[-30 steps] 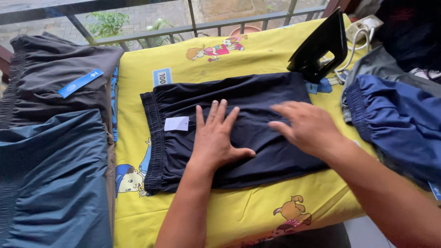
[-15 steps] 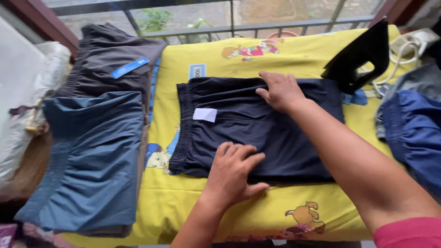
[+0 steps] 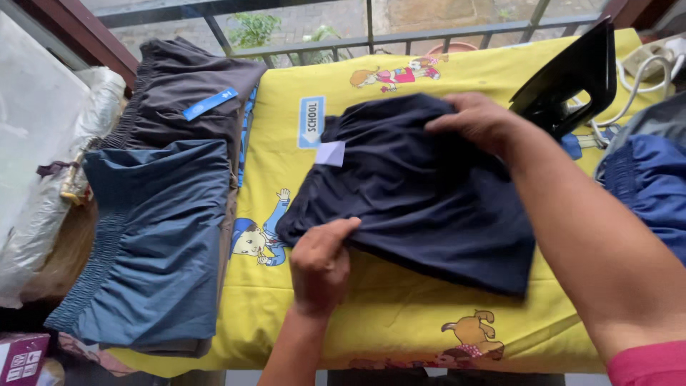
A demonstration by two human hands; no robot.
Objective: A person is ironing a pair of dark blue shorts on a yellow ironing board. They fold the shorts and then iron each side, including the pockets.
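Shorts (image 3: 421, 200), dark navy, lie skewed on the yellow cartoon-print cloth (image 3: 371, 314). I see my left hand (image 3: 319, 266) pinching their near hem, my right hand (image 3: 477, 120) clamping the far edge beside the upright black iron (image 3: 572, 78). Folded blue-grey shorts (image 3: 153, 236) sit stacked at left.

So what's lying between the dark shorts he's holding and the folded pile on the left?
In the head view, only the yellow cartoon cover shows between the navy shorts and the folded pile; nothing else lies there.
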